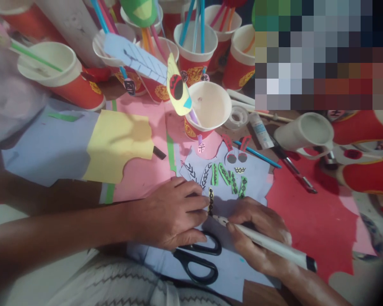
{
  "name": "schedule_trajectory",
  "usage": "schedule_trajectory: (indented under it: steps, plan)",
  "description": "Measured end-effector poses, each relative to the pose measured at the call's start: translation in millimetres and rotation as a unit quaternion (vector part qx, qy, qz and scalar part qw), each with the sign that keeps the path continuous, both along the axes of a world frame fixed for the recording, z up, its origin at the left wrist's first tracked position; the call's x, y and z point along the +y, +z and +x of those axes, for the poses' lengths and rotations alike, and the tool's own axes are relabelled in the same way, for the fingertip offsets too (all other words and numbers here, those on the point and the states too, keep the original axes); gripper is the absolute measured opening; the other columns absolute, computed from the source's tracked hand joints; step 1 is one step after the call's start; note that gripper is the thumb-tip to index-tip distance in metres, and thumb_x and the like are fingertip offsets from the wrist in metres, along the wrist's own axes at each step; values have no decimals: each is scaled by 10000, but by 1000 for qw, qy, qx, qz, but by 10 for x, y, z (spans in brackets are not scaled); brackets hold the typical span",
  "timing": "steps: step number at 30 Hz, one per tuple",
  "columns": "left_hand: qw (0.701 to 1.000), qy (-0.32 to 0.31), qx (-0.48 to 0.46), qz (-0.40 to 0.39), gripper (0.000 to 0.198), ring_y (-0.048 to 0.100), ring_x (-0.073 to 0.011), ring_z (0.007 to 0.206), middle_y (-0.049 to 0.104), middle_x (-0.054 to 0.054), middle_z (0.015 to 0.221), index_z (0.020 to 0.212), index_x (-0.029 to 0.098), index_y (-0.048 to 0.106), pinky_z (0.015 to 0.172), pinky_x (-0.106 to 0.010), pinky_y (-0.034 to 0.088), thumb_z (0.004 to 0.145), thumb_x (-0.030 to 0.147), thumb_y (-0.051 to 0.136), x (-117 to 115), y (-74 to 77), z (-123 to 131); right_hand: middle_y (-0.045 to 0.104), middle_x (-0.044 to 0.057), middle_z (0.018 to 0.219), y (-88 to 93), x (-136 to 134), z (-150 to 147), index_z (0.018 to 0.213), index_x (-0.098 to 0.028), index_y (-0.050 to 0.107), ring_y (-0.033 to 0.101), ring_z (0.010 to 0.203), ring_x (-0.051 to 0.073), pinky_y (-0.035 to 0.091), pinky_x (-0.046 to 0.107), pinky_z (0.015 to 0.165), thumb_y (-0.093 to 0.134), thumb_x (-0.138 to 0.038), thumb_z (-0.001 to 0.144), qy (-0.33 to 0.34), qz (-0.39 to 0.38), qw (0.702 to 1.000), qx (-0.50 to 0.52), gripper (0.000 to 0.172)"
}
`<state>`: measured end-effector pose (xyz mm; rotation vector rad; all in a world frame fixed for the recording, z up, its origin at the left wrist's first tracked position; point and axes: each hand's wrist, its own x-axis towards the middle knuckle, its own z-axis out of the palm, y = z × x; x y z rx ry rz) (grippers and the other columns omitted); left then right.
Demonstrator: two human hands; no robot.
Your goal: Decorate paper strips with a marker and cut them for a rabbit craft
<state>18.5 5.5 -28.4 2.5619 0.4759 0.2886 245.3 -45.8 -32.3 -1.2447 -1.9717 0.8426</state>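
Observation:
My right hand (261,238) grips a white marker (274,244) with a dark end. The marker's tip is down by the lower end of a narrow yellow strip (211,199) with dark drawn marks. My left hand (174,210) lies flat, fingers outstretched, its fingertips at that strip on the pale blue paper (223,259). Below my left hand are black-handled scissors (199,272), their blades hidden. Above my hands lie green patterned strips (225,174) and small red-and-grey cut-outs (237,157).
A paper cup (210,106) holds a yellow bird-like cut-out (177,89); more red cups (196,42) with straws crowd behind. Yellow paper (118,144), red paper (309,221), a tape roll (237,117), a glue tube (261,130), a white mug (304,134) and a craft knife (295,170) surround the work.

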Motion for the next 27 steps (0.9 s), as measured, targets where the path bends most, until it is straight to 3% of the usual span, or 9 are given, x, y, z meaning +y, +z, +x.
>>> schedule_trajectory:
  steps: [10, 16, 27]
  plan:
    - [1000, 7, -5, -6, 338, 473, -262, 1011, 635, -82, 1102, 1016, 136, 636, 831, -424, 380, 916, 408, 463, 2, -5, -10, 508, -42, 564, -3, -51, 61, 772, -213, 520, 452, 428, 99, 349, 221, 395, 571, -179, 808, -72, -56, 994, 61, 71]
    - [1000, 5, 2, -12, 295, 472, -252, 1015, 633, -69, 1111, 1001, 137, 640, 851, -416, 376, 923, 360, 462, 10, 24, 2, 529, -25, 554, 46, -18, 1, 678, -196, 522, 509, 465, 114, 389, 237, 445, 575, -195, 780, -25, -9, 1000, -11, 115]
    - [1000, 3, -12, 15, 218, 482, -249, 1000, 645, -73, 1089, 993, 145, 641, 828, -408, 386, 909, 249, 469, 10, 0, 11, 542, -22, 550, 26, -21, 5, 684, -202, 521, 517, 486, 126, 402, 251, 463, 574, -200, 784, -16, -2, 999, -34, 113]
